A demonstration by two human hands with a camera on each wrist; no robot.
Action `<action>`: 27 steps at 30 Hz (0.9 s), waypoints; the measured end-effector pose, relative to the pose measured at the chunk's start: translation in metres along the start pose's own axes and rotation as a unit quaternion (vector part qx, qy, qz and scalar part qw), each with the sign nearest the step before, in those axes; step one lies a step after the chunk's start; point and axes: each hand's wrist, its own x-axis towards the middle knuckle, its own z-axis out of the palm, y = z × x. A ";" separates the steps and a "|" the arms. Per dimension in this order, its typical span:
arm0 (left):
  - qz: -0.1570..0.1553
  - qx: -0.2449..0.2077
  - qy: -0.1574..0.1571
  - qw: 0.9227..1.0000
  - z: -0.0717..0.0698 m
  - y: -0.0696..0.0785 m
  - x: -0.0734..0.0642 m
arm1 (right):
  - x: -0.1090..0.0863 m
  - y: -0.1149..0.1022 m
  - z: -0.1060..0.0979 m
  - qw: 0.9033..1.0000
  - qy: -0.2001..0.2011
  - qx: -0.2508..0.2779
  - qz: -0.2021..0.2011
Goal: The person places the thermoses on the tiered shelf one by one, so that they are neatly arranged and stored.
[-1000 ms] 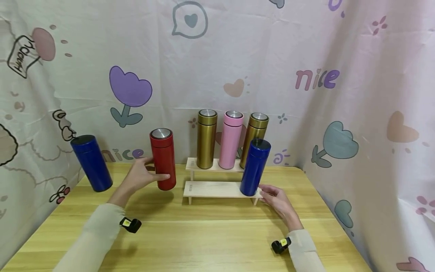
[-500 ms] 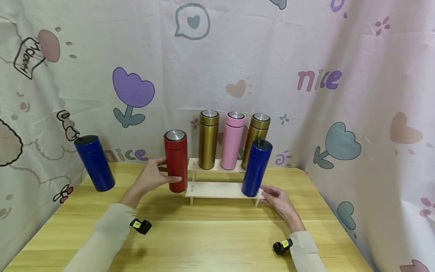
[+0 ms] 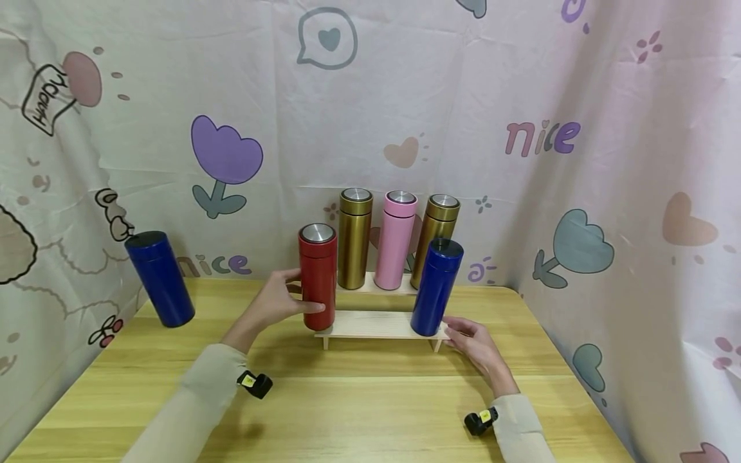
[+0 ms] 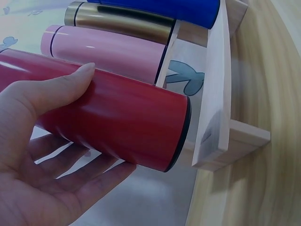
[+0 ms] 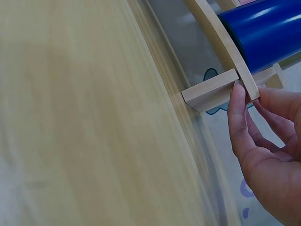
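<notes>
A red thermos flask (image 3: pixel 318 280) with a silver lid is in my left hand (image 3: pixel 273 303), the thumb across its front. In the left wrist view, its dark base (image 4: pixel 181 136) is slightly apart from the lower shelf's left end. My right hand (image 3: pixel 479 350) pinches the right end of the two-tier wooden rack (image 3: pixel 370 325) between thumb and fingers. On the lower tier's right side stands a blue flask (image 3: pixel 435 292). Along the upper tier stand a gold flask (image 3: pixel 354 247), a pink flask (image 3: pixel 395 247) and another gold flask (image 3: pixel 441 217), partly hidden by the blue one.
Another blue flask (image 3: pixel 162 283) stands at the table's back left. The wooden table (image 3: pixel 347 411) reaches back to a patterned curtain (image 3: pixel 324 128), which also runs along both sides.
My left hand has carried the red flask rightward, from left of the rack to the lower shelf's left end. My right hand keeps its hold on the rack.
</notes>
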 end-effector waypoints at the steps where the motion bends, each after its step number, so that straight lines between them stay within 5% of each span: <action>1: 0.000 -0.001 -0.001 1.000 0.002 0.000 0.001 | 0.000 0.000 0.000 1.000 0.002 0.002 0.001; 27: -0.008 -0.031 -0.031 0.999 0.042 0.012 0.017 | -0.001 -0.002 -0.001 1.000 -0.002 -0.015 -0.008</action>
